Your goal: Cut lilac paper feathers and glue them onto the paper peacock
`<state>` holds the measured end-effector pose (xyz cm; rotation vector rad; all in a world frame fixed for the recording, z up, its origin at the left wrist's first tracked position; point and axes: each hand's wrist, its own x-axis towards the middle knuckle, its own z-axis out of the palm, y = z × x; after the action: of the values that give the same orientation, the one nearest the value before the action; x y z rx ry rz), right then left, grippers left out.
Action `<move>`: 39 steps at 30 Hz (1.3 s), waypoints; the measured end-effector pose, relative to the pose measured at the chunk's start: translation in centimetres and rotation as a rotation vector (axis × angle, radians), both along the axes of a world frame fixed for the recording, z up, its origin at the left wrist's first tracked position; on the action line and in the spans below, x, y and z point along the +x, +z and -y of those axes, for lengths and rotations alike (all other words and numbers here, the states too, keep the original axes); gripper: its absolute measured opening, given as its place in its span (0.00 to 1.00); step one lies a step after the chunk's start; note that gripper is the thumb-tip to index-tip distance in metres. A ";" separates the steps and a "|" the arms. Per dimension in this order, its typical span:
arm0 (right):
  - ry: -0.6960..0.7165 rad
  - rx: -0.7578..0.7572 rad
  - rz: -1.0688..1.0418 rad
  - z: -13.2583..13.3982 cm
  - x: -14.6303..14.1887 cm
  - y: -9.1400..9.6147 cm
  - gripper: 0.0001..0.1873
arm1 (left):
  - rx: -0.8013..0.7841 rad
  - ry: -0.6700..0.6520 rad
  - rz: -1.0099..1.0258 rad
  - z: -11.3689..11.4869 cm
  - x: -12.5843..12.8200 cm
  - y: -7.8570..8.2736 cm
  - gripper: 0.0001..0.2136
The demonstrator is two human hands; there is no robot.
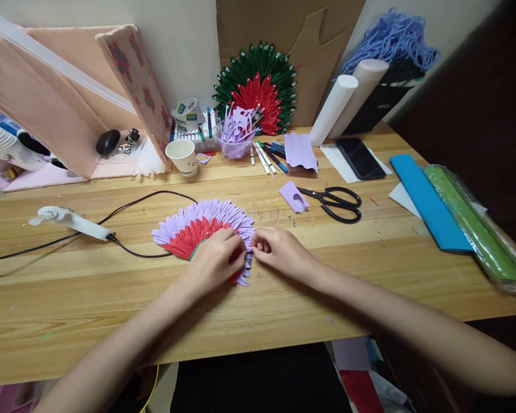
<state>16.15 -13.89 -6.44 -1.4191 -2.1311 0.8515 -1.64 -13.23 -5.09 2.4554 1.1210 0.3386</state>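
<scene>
A fan of layered paper petals (184, 236), red in the middle and light purple around the rim, lies on the wooden table in front of me. My left hand (217, 257) rests over its lower right part, fingers curled and pinching near the right edge. A bit of green shows beside that wrist. Against the same edge, my right hand (281, 249) is closed in a pinch at a purple petal (247, 232); its fingertips partly hide what they grip. Black-handled scissors (333, 202) lie beyond my right hand, next to a cut purple paper scrap (293, 197).
A white glue gun (75, 222) with a black cord lies left. Behind are a paper cup (183, 158), a bowl of purple scraps (235, 148), markers (264, 158), a green-red petal fan (279, 74) and a phone (361, 158). Blue (427, 201) and green rolls (477, 223) lie right.
</scene>
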 end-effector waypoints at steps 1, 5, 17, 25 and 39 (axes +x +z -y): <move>-0.002 -0.001 0.002 0.0 0.0 -0.1 0.06 | -0.006 0.000 0.000 -0.1 0.0 0.1 0.05; -0.004 -0.003 0.006 0.0 0.0 -0.1 0.05 | -0.023 -0.036 0.031 -1.3 -1.4 1.6 0.06; -0.039 -0.069 -0.106 -0.4 1.6 0.7 0.05 | -0.022 -0.109 -0.051 -0.8 -4.9 2.2 0.37; -0.194 0.003 -0.164 -3.1 4.0 1.6 0.05 | 0.129 -0.254 -0.129 -1.0 -2.4 1.9 0.28; -0.543 0.083 0.074 -6.3 13.5 2.0 0.08 | 0.398 -0.108 -0.162 -3.7 3.7 1.3 0.22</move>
<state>29.60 -7.56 -4.44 -1.8762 -1.6683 0.4999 2.08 -9.56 -3.76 2.9264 1.0607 0.3644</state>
